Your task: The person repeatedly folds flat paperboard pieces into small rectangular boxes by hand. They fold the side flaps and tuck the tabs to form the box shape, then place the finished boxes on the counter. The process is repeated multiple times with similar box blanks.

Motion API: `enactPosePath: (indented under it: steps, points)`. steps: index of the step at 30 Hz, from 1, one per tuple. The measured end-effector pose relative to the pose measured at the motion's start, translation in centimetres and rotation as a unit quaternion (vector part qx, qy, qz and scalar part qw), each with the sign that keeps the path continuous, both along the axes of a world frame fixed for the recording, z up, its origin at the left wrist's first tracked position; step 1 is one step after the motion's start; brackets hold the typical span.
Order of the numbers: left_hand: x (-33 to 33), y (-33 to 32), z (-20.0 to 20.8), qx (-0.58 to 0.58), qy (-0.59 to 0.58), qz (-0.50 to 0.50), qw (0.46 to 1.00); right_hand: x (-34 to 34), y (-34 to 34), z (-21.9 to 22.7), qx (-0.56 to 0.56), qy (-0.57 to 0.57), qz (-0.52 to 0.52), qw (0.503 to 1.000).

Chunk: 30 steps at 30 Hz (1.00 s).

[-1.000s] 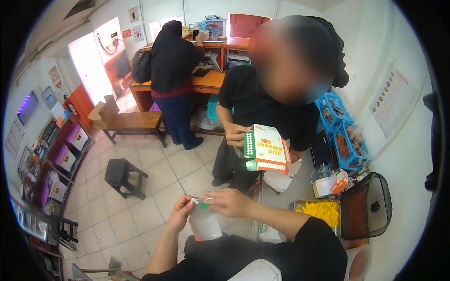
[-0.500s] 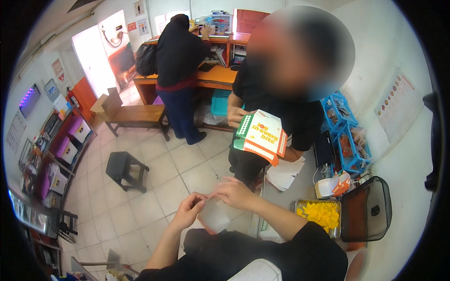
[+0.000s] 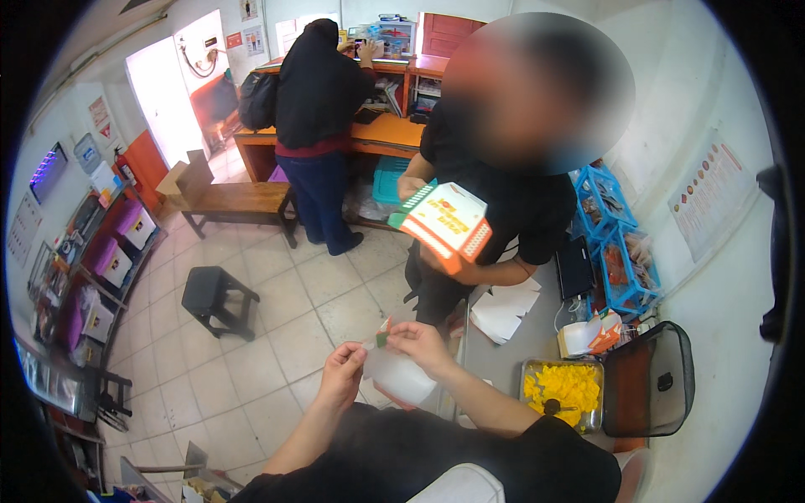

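In front of my lap I hold a white card carton point(image 3: 401, 379) with an orange lower edge. My left hand point(image 3: 337, 374) is closed, its thumb and fingertips pinching the carton's upper left edge. Closed as well, my right hand point(image 3: 422, 345) pinches the top edge, where a small green and orange flap point(image 3: 383, 337) sticks up between the hands. Across from me a co-worker in black holds a printed white, green and orange food box point(image 3: 444, 220) in both hands; that person's lower hand is partly hidden by it.
On the grey table point(image 3: 501, 369) to my right lie white card sheets point(image 3: 505, 310) and a metal tray point(image 3: 600, 401) of yellow pieces with a dark round thing. Black mesh cover point(image 3: 654, 386) and blue baskets point(image 3: 631, 260) line the wall. A black stool point(image 3: 214, 295) stands left.
My hands have drawn slightly apart, and the green and orange flap now shows between them. The co-worker's box has moved left and tilted. The dark round thing in the tray has come into sight.
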<state>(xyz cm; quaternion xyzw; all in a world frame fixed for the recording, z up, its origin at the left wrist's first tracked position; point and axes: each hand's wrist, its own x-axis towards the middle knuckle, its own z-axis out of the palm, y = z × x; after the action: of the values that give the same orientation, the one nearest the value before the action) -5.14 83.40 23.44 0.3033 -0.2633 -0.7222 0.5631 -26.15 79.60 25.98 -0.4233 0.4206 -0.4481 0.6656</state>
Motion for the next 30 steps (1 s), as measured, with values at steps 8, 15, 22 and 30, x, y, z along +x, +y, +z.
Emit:
enactPosePath:
  steps: [8,15,22,30]
  points:
    - [-1.0,-1.0,0.5,-0.030,-0.076,-0.001,0.997,1.8,0.6,-0.6,-0.089,0.045,-0.095,0.990]
    - [-2.8,0.0,1.5,-0.113,-0.161,0.055,0.979,2.3,1.3,-0.8,-0.113,0.134,-0.128,0.976]
    - [-2.4,-0.5,2.0,-0.115,-0.214,0.138,0.960,4.3,2.2,0.3,-0.138,0.000,-0.098,0.986]
    - [-0.7,-1.1,1.5,-0.022,-0.173,0.128,0.976,5.2,1.4,-0.3,-0.144,0.023,-0.094,0.985]
